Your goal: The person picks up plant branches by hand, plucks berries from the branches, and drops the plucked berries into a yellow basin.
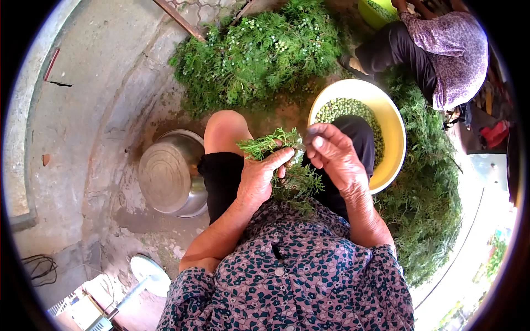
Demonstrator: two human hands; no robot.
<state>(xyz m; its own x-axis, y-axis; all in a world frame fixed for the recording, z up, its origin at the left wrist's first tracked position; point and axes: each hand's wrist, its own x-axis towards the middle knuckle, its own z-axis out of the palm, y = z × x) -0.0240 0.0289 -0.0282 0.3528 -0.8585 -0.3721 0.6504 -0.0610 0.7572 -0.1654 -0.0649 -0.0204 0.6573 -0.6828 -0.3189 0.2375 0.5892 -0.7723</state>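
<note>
My left hand is closed around an evergreen sprig with flat, scaly green leaves, above my lap. More of its foliage hangs below the fingers. Beside it, my right hand is pinched, thumb against fingers, at a cluster of pale green cones on the sprig. Whatever lies between those fingertips is hidden. Just beyond my right knee stands a yellow basin holding many small round green cones. My knee covers part of it.
A heap of cut evergreen branches lies ahead, with another pile along the right. An upturned metal pot sits at my left. At upper right a person crouches by a green basin. A stand fan is at lower left.
</note>
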